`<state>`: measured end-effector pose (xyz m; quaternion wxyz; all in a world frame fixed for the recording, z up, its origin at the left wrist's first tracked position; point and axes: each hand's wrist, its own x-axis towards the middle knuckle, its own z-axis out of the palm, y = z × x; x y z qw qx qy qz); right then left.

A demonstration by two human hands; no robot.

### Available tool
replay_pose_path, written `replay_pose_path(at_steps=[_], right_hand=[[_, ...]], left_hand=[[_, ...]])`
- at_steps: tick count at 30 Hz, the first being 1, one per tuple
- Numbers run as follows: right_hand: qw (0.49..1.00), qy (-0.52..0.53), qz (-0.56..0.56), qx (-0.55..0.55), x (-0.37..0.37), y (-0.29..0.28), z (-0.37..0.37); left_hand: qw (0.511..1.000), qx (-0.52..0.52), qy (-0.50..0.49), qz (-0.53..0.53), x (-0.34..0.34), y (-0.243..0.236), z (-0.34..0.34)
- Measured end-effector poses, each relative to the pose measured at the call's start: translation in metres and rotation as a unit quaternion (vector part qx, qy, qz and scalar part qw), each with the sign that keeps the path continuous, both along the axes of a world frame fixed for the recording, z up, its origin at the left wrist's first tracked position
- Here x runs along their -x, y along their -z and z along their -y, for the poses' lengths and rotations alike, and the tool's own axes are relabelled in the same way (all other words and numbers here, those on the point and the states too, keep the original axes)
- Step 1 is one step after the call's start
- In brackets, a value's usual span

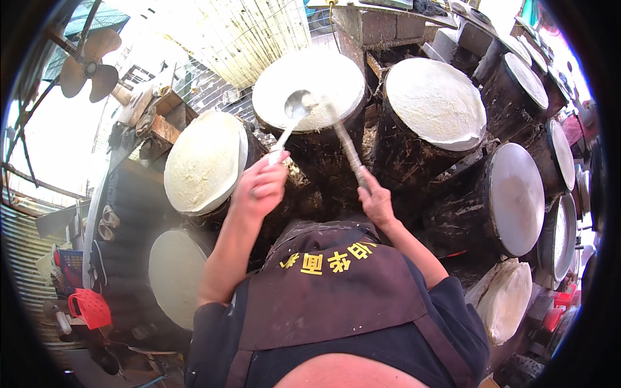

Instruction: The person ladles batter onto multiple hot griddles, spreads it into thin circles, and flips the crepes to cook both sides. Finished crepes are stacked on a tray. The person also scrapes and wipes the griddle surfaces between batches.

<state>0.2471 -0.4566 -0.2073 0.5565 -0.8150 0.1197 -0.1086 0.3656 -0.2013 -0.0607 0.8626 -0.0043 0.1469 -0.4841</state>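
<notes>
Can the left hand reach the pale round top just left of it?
Probably yes: the left hand is near the pale round top, nothing visible between them, though it holds a ladle.

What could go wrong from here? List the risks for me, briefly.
The ladle in the left hand and the stick in the right hand appear close together at their far ends, so they might knock. Pale material shows by the near edge of the white-topped drum, so some could spill over.
</notes>
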Motion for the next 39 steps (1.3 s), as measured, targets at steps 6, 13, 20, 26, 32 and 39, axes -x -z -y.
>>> replay_pose_path(at_steps=[6, 13, 20, 26, 32, 39], right_hand=[[0.966, -0.067, -0.027, 0.248, 0.011, 0.015, -0.005], [0.971, -0.024, 0.143, 0.191, -0.012, 0.004, -0.026], [0.957, -0.2, 0.071, 0.197, 0.0, 0.007, -0.019], [0.963, -0.259, 0.056, 0.056, -0.023, -0.017, -0.035], [0.882, -0.472, 0.019, 0.008, -0.032, -0.04, -0.07], [0.85, -0.514, 0.116, -0.011, -0.027, -0.052, -0.104]], left_hand=[[0.979, -0.052, -0.09, 0.175, 0.082, -0.027, -0.083], [0.99, -0.051, -0.095, 0.094, 0.128, -0.007, -0.13], [0.982, -0.161, -0.082, 0.052, 0.176, -0.003, -0.117], [0.962, -0.162, -0.217, 0.023, 0.223, -0.002, -0.091], [0.937, -0.179, -0.299, -0.023, 0.267, 0.014, -0.056], [0.915, -0.18, -0.358, -0.033, 0.308, 0.016, -0.045]])
